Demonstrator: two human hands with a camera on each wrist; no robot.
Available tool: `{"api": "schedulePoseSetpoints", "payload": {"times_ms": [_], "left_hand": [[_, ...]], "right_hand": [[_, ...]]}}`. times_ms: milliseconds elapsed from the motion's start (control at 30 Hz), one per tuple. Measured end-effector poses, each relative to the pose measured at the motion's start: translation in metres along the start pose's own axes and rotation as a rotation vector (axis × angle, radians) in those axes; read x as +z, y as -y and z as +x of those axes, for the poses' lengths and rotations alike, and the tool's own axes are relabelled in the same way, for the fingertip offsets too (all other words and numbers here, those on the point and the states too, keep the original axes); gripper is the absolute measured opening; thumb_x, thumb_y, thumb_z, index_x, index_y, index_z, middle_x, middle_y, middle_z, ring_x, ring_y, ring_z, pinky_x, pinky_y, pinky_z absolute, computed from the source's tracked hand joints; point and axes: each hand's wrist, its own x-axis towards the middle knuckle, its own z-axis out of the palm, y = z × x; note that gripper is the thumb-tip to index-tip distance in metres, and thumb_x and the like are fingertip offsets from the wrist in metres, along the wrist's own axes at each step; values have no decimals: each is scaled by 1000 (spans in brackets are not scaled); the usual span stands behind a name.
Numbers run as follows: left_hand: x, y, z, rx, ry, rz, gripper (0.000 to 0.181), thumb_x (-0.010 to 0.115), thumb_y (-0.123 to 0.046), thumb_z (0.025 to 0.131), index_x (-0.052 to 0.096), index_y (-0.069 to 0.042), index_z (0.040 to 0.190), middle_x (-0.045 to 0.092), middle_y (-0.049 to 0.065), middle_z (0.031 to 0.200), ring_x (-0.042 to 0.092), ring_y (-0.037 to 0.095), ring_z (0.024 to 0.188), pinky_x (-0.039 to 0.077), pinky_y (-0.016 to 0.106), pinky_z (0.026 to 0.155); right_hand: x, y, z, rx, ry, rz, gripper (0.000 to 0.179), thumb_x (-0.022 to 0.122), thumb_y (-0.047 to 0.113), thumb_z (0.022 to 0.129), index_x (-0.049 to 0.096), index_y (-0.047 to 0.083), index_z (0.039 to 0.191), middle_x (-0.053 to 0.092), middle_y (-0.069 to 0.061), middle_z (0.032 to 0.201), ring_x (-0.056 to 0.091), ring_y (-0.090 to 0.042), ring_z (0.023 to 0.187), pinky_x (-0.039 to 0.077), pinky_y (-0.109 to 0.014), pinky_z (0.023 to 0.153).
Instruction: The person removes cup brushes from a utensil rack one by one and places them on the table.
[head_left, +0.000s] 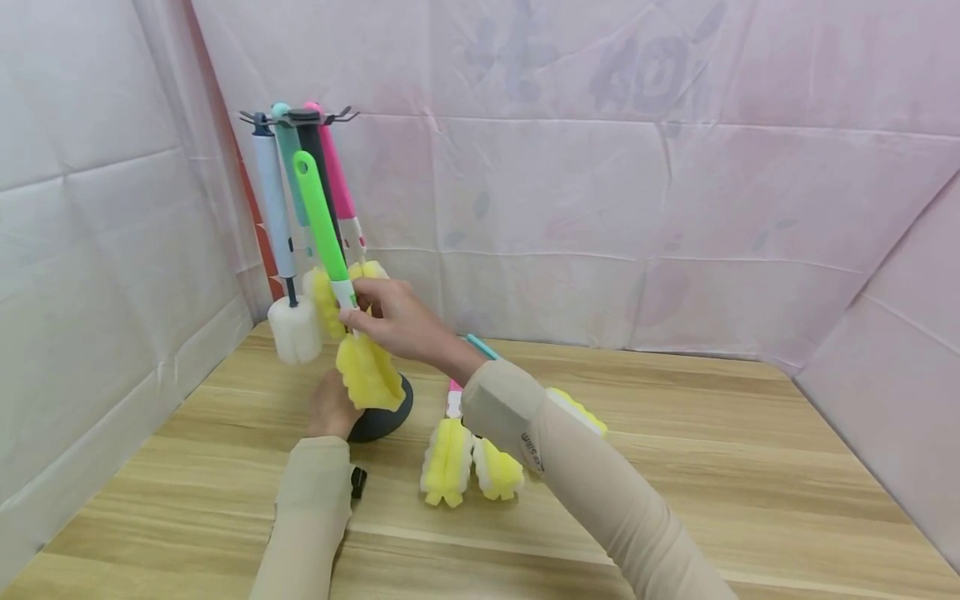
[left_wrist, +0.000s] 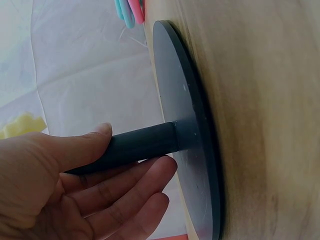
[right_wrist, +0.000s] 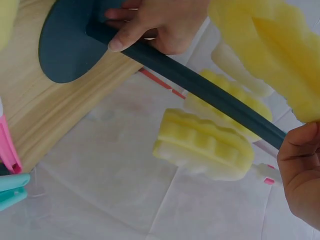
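My right hand (head_left: 405,321) pinches a green-handled bottle brush (head_left: 322,221) at its white collar, fingers on one side and thumb on the other. The brush stands tilted in front of the rack, its yellow sponge head (head_left: 369,375) hanging down past the hand. Low on the dark pole (left_wrist: 145,142) of the rack, just above the round base (left_wrist: 182,125), my left hand (left_wrist: 100,185) grips with the thumb on one side and curled fingers on the other. In the head view the green brush's sponge partly hides that hand.
From the rack's hooks (head_left: 305,117) hang a pale-blue brush (head_left: 273,200) with a white sponge, a teal brush (head_left: 291,171) and a pink brush (head_left: 341,183). Several brushes with yellow-white sponges (head_left: 446,462) lie on the wooden table (head_left: 712,475), partly under my right sleeve. Cloth walls (head_left: 540,200) enclose the table.
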Motion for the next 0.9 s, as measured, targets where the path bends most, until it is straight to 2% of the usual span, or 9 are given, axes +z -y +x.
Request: {"api": "schedulePoseSetpoints", "payload": {"times_ms": [200, 433, 533, 700, 767, 900], "left_hand": [[-1, 0, 2, 41, 14, 81, 13, 65, 13, 84, 58, 5, 78, 60, 16, 74, 59, 30, 69, 54, 49, 68], [1, 3, 4, 105, -2, 102, 11, 66, 14, 81, 60, 5, 83, 62, 17, 74, 62, 34, 70, 53, 50, 66], [1, 2, 6, 94, 10, 139, 11, 65, 13, 83, 60, 4, 80, 63, 18, 74, 65, 36, 71, 54, 51, 65], [3, -1, 12, 8, 74, 198, 12, 59, 5, 93, 65, 6, 84, 66, 20, 78, 66, 36, 73, 55, 50, 66], [3, -1, 14, -26, 93, 198, 15, 58, 0, 97, 67, 9, 89, 67, 23, 82, 67, 37, 76, 55, 50, 67], [2, -2, 14, -45, 101, 192, 23, 61, -9, 100, 68, 12, 94, 68, 25, 84, 68, 39, 75, 54, 51, 66]], "right_hand": [[-1, -5, -4, 25, -4, -2, 11, 62, 4, 100, 67, -3, 107, 60, -7, 81, 38, -12, 57, 33, -20, 57], [-2, -10, -7, 17, -18, 0, 10, 61, 4, 100, 66, -3, 104, 54, -5, 76, 37, -11, 57, 32, -20, 56], [-3, -13, -9, 12, -26, -1, 7, 62, 4, 100, 65, -2, 97, 48, -3, 71, 35, -11, 56, 31, -20, 56], [-6, -20, -14, 5, -43, 4, 12, 62, 4, 99, 61, 0, 88, 41, 0, 65, 33, -9, 55, 30, -21, 56], [-8, -21, -15, 12, -44, 21, 11, 62, 3, 99, 62, -1, 89, 44, 0, 66, 34, -9, 55, 30, -21, 56], [-11, -25, -18, 44, -38, 47, 8, 61, 3, 100, 65, -4, 97, 57, -5, 74, 39, -10, 57, 34, -21, 56]]}}
